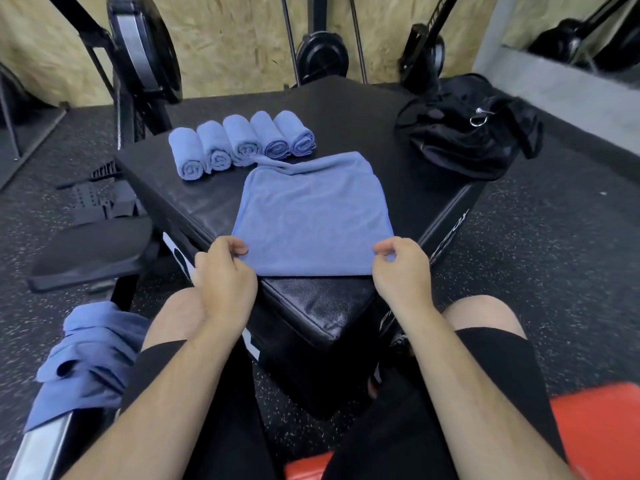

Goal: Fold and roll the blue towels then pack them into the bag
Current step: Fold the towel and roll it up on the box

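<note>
I've got the towel (311,216) lying flat on the box (329,303), folded to a band. My left hand (221,268) pinches its near left corner and my right hand (401,268) pinches its near right corner, thumb over fingers on each.

As I judge it, the roll starts here. To do it well I should turn the near edge over evenly with both hands, keeping the first turn tight and square to the sides so it doesn't cone. The far edge is rumpled and bunched toward the left, so I'd smooth it or pull the cloth taut before rolling into it.

Both wrists sit low at the near edge of the box. My forearms reach forward over my knees, knuckles up, the hands about the towel's width apart.

Five finished rolls (242,140) lie side by side at the far left of the box, one just touching the towel's far corner. The bag (464,133) sits at the far right, well apart. A pile (86,355) of unfolded towels waits near my left knee.
</note>
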